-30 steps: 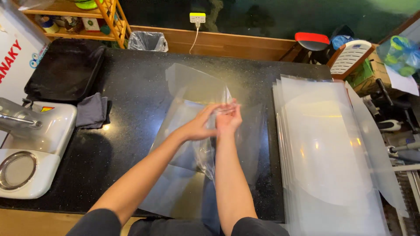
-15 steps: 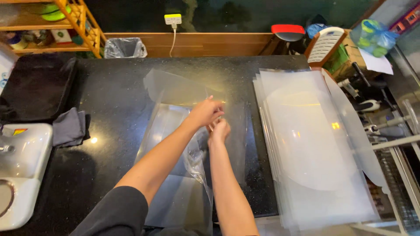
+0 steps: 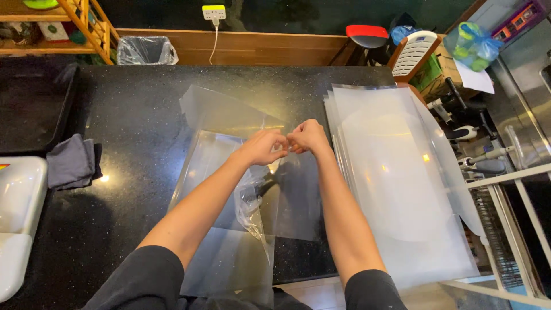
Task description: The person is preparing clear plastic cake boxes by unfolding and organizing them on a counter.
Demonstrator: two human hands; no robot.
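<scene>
Over the black counter, both hands, left hand and right hand, pinch a clear film.

Light: warm indoor light from overhead falls evenly on the black bench, bright at centre, dimmer toward the upper wall.
Glare: a small hot spot shines on the bench just beside the grey cloth; pale sheen spreads over the stack of clear sheets, with one amber glint near its right side.
Shadows: soft and short beneath both forearms.
Focus: sharp at centre; the left hand and right hand show slight motion softness.
Distortion: wide-angle bending curves the bench edge and the metal rack at right.
</scene>
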